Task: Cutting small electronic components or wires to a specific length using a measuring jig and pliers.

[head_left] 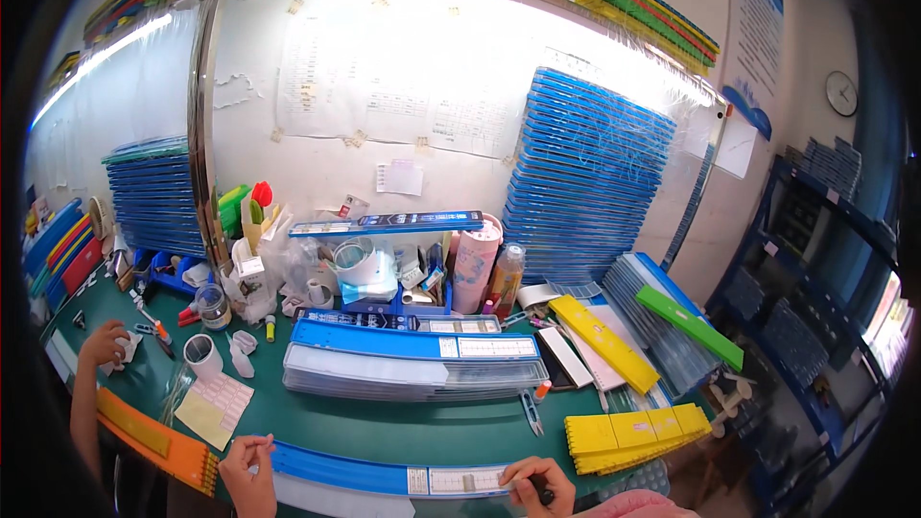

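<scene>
A long blue panel [336, 465] with a white printed label at its right part lies at the near edge of the table, over a clear plastic piece. At its left end my left hand [249, 478] is closed in a pinch; what it holds, if anything, I cannot make out. My right hand [539, 485] curls at the panel's right end, fingertips by the label. A dark, round-ended thing [547, 497] pokes out of that hand; most of it is hidden. Beyond the panel lies a stack of similar blue and clear panels [413, 355].
Another person's hand [104, 343] is at the far left, near an orange strip [158, 441]. Yellow pieces [633, 436] lie at right, with snips [531, 412] beside the stack. A paper roll [202, 356] and label sheets [216, 405] stand left. Tall blue stacks [585, 173] rise behind.
</scene>
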The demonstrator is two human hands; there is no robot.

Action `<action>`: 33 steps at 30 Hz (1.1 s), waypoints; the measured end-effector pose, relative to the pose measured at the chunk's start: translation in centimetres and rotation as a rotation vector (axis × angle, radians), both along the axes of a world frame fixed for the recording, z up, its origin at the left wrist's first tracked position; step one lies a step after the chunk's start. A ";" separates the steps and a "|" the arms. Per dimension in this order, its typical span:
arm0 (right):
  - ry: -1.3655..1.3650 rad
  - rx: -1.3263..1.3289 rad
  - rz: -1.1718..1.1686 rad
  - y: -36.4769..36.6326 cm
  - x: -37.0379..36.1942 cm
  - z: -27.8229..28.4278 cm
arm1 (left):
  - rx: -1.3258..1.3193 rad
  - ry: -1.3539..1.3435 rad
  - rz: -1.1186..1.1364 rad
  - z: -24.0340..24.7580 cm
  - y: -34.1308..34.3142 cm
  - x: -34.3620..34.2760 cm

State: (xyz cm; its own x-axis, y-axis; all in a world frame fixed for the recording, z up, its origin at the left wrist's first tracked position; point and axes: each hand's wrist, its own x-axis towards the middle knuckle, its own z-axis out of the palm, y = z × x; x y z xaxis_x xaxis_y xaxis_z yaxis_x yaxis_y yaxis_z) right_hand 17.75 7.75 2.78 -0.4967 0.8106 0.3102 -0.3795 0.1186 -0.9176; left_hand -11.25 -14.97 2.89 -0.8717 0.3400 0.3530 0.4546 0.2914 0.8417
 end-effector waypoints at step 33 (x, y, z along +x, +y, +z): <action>0.178 0.140 0.133 0.4 1.5 6.3 | -0.144 -0.455 -1.185 5.8 4.5 10.5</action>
